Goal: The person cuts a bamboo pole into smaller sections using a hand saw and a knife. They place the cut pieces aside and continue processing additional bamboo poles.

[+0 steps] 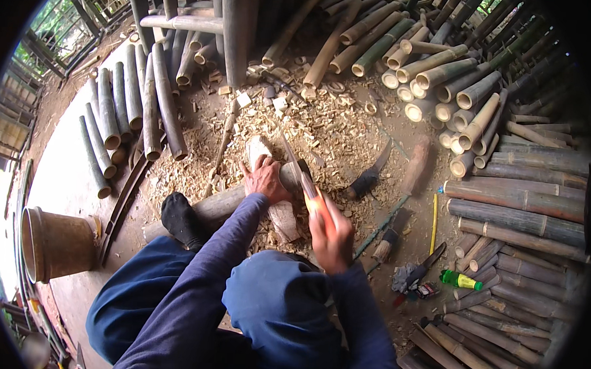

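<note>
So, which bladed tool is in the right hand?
The orange-handled saw, gripped in the right hand; the black-handled curved knife lies loose among wood chips.

1. The block (282,218) is pale bare wood, matt, with a rough, hewn surface.
2. The log (225,206) beneath it is wood too, dull and fairly smooth.
3. The bladed tool (316,202) joins a metal blade, blurred, to an orange handle that looks like smooth plastic.
4. Wood chips (202,131) look dry, matt and rough-edged.
5. The bamboo poles (518,215) have mostly smooth, dull skins, ringed by ridged joints.
6. The bucket (62,248) appears to be plastic, scuffed and stained to a matt finish.
7. The bottle (458,279) is glossy plastic.
8. The person's trousers (274,292) are soft, matt cloth; the sock (181,216) is dark, dull fabric.
</note>
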`<state>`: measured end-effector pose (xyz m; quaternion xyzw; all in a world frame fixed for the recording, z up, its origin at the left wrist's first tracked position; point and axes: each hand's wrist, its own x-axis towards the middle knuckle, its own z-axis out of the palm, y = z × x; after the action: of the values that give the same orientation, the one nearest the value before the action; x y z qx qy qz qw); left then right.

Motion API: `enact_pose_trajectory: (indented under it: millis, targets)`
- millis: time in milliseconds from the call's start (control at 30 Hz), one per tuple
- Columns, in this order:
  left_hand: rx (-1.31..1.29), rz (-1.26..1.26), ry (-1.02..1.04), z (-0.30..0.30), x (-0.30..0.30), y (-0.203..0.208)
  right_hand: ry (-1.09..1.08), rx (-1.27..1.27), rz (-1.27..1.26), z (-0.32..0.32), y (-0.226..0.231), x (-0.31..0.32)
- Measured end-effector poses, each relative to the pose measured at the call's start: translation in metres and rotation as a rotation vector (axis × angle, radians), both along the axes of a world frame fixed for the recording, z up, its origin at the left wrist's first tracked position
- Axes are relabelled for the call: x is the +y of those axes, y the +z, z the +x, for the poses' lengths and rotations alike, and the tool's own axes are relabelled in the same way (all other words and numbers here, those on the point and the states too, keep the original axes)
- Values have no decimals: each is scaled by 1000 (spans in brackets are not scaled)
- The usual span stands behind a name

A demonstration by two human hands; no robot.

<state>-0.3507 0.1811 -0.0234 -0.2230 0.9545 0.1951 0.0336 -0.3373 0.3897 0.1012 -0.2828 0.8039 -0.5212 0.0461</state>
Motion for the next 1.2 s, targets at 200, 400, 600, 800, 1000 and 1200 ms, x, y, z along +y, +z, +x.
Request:
enact_pose_trajectory:
  millis: [200, 400, 600, 800, 1000, 1200]
  targets:
    - [-91, -38, -53, -3, -16, -6, 46, -121, -91, 88, -15, 92]
    - [59, -11, -42, -10, 7, -7, -56, -80, 61, -1, -12, 17]
    - [22, -59, 41, -3, -34, -4, -62, -373, -199, 112, 14, 129]
    - [2, -48, -58, -16, 14, -20, -177, 1, -15, -3, -24, -2]
    - [-11, -82, 35, -6, -29, -6, -67, -223, -51, 125, 43, 139]
    - [-27, -61, -28, -16, 14, -15, -165, -30, 7, 20, -38, 25]
